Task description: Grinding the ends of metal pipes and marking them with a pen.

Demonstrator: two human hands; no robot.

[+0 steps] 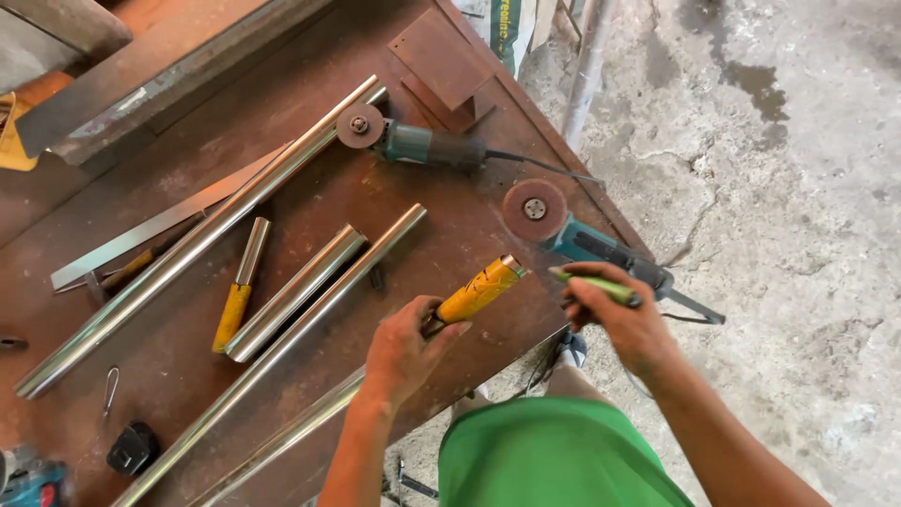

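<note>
My left hand [405, 349] grips a short steel tube [479, 292] wrapped in yellow film, its bare metal end pointing up and right over the rusty steel table [310, 178]. My right hand [615, 319] holds a green marker pen [593, 285] just right of that tube end, beside the table's edge. A teal angle grinder [601, 246] with a brown disc lies right behind the right hand.
A second angle grinder [418, 143] lies farther back. Several long steel tubes [202, 237] cross the table diagonally, with another yellow-wrapped short tube [240, 296]. A flat steel strip [150, 230], rusty plates [441, 61] and cracked concrete floor [779, 188] surround them.
</note>
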